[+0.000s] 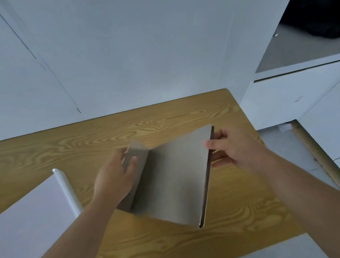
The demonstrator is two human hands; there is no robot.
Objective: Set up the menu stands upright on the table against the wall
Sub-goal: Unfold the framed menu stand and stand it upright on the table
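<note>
Menu stand (pixel 175 177): matt grey card. Table (pixel 60 146): smooth wood-grain, slight sheen. Wall (pixel 133 47): matt white.

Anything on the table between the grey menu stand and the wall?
Nothing visible. Both hands, left and right, hold the grey menu stand, and the wooden table is bare up to the wall. The white item sits off left.

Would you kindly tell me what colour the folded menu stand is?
The folded cardboard-like menu stand is plain greyish-brown, unpatterned, seen in the head view.
</note>
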